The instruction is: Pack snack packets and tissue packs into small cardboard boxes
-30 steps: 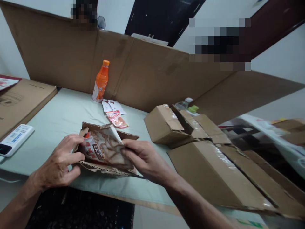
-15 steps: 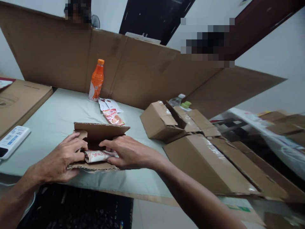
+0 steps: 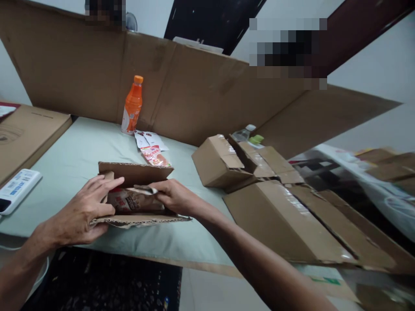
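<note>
A small open cardboard box (image 3: 139,173) sits near the front of the covered table, its far flap standing up. My left hand (image 3: 82,209) is closed around the box's left end, thumb at the near side and index finger reaching over the opening. My right hand (image 3: 177,195), at the box's right end, pinches a pale folded printed packet (image 3: 145,189) over the opening. A red and white printed packet (image 3: 126,201) lies inside, below it; I cannot tell whether the two are one piece. My right fingertips are partly hidden.
Behind the box lie a pink snack packet (image 3: 154,156) and a white pouch (image 3: 152,140), with an orange drink bottle (image 3: 132,106) upright beyond. Larger cardboard boxes (image 3: 275,220) stand right. A white power bank (image 3: 19,190) lies left. A cardboard partition (image 3: 201,90) runs behind; two people are beyond.
My right hand has risen slightly and shifted right, lifting the pale packet's edge from inside the box. The printed packet below now shows. My left hand stays at the box's left end.
</note>
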The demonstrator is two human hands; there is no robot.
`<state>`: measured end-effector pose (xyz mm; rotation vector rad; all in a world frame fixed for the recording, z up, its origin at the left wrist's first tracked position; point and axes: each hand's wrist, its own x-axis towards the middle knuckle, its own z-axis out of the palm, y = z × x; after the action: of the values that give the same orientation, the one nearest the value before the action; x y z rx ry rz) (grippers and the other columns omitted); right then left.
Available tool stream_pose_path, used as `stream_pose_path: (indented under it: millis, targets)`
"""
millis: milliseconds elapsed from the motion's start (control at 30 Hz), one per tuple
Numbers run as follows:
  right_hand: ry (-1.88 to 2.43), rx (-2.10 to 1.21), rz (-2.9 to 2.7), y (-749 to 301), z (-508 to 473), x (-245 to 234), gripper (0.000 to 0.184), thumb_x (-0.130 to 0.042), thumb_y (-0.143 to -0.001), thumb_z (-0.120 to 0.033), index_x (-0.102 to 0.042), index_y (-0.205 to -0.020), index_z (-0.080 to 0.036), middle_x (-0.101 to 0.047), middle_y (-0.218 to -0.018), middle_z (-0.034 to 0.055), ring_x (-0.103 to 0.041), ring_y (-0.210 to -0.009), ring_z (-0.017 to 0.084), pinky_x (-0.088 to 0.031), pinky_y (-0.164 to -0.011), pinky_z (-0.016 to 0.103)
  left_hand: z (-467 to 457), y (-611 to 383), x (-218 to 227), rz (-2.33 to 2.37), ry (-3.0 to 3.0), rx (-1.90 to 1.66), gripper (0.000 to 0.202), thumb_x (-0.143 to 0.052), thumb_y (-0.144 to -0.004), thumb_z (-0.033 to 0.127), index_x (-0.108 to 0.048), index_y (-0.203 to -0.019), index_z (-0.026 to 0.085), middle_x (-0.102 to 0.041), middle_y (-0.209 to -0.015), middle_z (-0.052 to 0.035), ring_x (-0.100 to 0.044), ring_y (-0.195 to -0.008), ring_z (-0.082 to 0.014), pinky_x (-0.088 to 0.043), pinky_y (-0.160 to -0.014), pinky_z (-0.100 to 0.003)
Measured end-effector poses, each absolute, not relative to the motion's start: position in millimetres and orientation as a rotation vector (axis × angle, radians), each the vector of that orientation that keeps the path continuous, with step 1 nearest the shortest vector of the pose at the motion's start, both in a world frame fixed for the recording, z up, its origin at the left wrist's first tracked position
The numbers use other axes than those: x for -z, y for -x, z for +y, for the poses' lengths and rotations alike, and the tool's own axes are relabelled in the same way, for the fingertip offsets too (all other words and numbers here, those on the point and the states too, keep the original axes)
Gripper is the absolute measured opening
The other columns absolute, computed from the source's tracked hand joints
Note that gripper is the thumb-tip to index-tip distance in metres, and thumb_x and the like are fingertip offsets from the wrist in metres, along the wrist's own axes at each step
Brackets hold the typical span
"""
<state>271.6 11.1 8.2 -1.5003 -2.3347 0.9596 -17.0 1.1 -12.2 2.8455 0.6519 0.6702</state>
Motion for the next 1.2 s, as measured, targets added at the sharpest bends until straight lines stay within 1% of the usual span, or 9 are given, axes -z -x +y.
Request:
stream_pose_path:
  millis: [67, 133, 200, 333, 467, 700, 900, 1033, 1200]
  targets:
    - [1.521, -1.015, -2.539, -270.3, 15.9, -3.7, 0.032, -0.05, -0.081, 0.001, -0.077, -0.083, -0.016, -0.076, -0.081, 0.0011, -0.064, -0.075, 0.015, -0.041, -0.068, 0.024, 2.6, 15.7, 11.7, 0.641, -2.845, -0.624, 0.014, -0.063, -0.079, 0.006, -0.069, -0.083, 0.018, -0.053, -0.153, -0.019, -0.048, -0.145, -0.0391, -0.037, -0.119, -0.069]
    - [1.528, -0.981, -2.729, -266.8, 16.5, -8.8, 0.025, -0.057, -0.084, -0.003, -0.077, -0.088, -0.017, -0.079, -0.089, 0.0039, -0.065, -0.078, 0.016, -0.04, -0.069, 0.025, 3.8, 14.0, 10.7, 0.627, -2.842, -0.582, 0.013, -0.063, -0.08, 0.008, -0.069, -0.084, 0.019, -0.062, -0.142, -0.0174, -0.055, -0.138, -0.0358, -0.036, -0.12, -0.068]
    - [1.538, -0.85, -2.818, -262.2, 13.0, -21.7, 0.023, -0.065, -0.087, -0.014, -0.077, -0.106, -0.018, -0.08, -0.103, 0.0077, -0.068, -0.088, 0.02, -0.041, -0.073, 0.028, 4.5, 12.3, 9.6, 0.622, -2.829, -0.558, 0.014, -0.062, -0.08, 0.009, -0.069, -0.085, 0.02, -0.067, -0.133, -0.0143, -0.06, -0.13, -0.0333, -0.036, -0.121, -0.067]
    - [1.598, -0.581, -2.851, -247.8, 4.5, -46.8, 0.048, -0.07, -0.091, -0.029, -0.065, -0.137, -0.018, -0.079, -0.116, 0.0128, -0.071, -0.1, 0.026, -0.043, -0.076, 0.031, 4.9, 9.9, 9.2, 0.613, -2.789, -0.579, 0.018, -0.061, -0.078, 0.007, -0.07, -0.085, 0.02, -0.069, -0.127, -0.0104, -0.063, -0.124, -0.0311, -0.035, -0.122, -0.064]
    - [1.716, -0.467, -2.989, -236.0, 8.6, -43.5, 0.03, -0.057, -0.093, -0.012, -0.075, -0.117, -0.015, -0.08, -0.101, 0.0138, -0.072, -0.088, 0.024, -0.037, -0.065, 0.03, 4.8, 10.2, 12.8, 0.63, -2.782, -0.631, 0.02, -0.062, -0.074, 0.005, -0.068, -0.085, 0.021, -0.069, -0.126, -0.0093, -0.062, -0.125, -0.0302, -0.033, -0.125, -0.06]
    - [1.487, -0.675, -2.911, -254.4, 15.0, -18.6, 0.04, -0.053, -0.086, 0.001, -0.077, -0.109, -0.022, -0.08, -0.091, 0.0055, -0.069, -0.081, 0.018, -0.032, -0.063, 0.027, 0.9, 9.6, 14.4, 0.627, -2.748, -0.677, 0.014, -0.061, -0.08, 0.007, -0.064, -0.081, 0.021, -0.069, -0.123, -0.0101, -0.065, -0.119, -0.0285, -0.035, -0.124, -0.06]
    - [1.262, -0.736, -2.592, -274.9, 7.6, -40.3, 0.028, -0.062, -0.095, -0.023, -0.075, -0.12, -0.021, -0.08, -0.116, 0.0101, -0.073, -0.105, 0.023, -0.053, -0.088, 0.033, 2.4, 9.2, 16.8, 0.645, -2.702, -0.715, 0.018, -0.065, -0.074, 0.008, -0.066, -0.085, 0.022, -0.07, -0.126, -0.01, -0.064, -0.124, -0.0299, -0.034, -0.126, -0.056]
    - [1.355, -0.533, -1.918, -315.7, 43.0, -41.5, 0.029, -0.056, -0.101, -0.038, -0.078, -0.106, -0.019, -0.081, -0.102, 0.0079, -0.075, -0.089, 0.02, -0.057, -0.081, 0.033, 3.2, 9.2, 24.2, 0.615, -2.644, -0.731, 0.022, -0.067, -0.071, 0.01, -0.066, -0.089, 0.023, -0.068, -0.131, -0.0102, -0.063, -0.126, -0.0294, -0.036, -0.126, -0.054]
    - [1.902, -0.596, -1.63, -354.3, 141.1, 23.8, 0.023, -0.066, -0.089, -0.032, -0.077, -0.1, -0.014, -0.08, -0.104, 0.0119, -0.073, -0.101, 0.025, -0.055, -0.088, 0.034, 3.3, 8.5, 36.1, 0.636, -2.626, -0.751, 0.026, -0.07, -0.069, 0.013, -0.062, -0.091, 0.025, -0.068, -0.132, -0.0095, -0.06, -0.13, -0.0306, -0.04, -0.124, -0.058]
